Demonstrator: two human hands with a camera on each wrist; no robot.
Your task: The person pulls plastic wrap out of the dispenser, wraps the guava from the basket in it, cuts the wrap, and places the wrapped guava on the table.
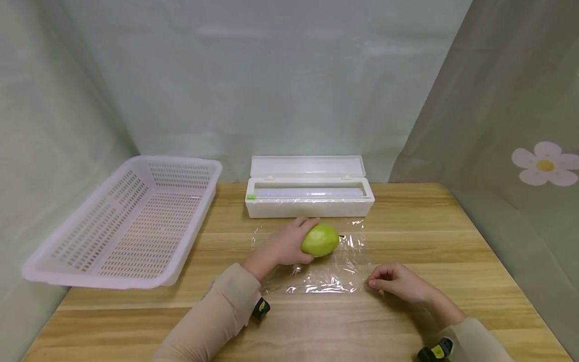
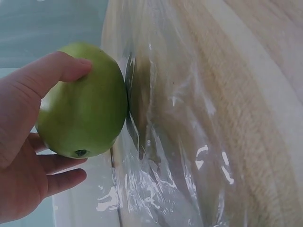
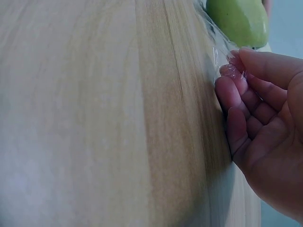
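Note:
My left hand (image 1: 291,244) grips a green pear (image 1: 320,240) from its left side, and the pear's dark stem points right. In the left wrist view the thumb lies across the pear (image 2: 85,106), with fingers behind and below it. Beneath the pear a sheet of clear plastic wrap (image 1: 323,281) lies crinkled on the table. My right hand (image 1: 400,282) is at the sheet's near right corner. In the right wrist view its thumb and fingertips pinch the edge of the wrap (image 3: 215,33). Behind the pear stands a white wrap dispenser box (image 1: 309,208), lid raised, with a roll inside.
A white plastic basket (image 1: 178,251) with slotted sides stands at the left of the wooden table (image 1: 452,241). A green slider (image 1: 251,197) sits at the dispenser's left end. Pale curtains (image 1: 316,90) surround the table at the back and sides.

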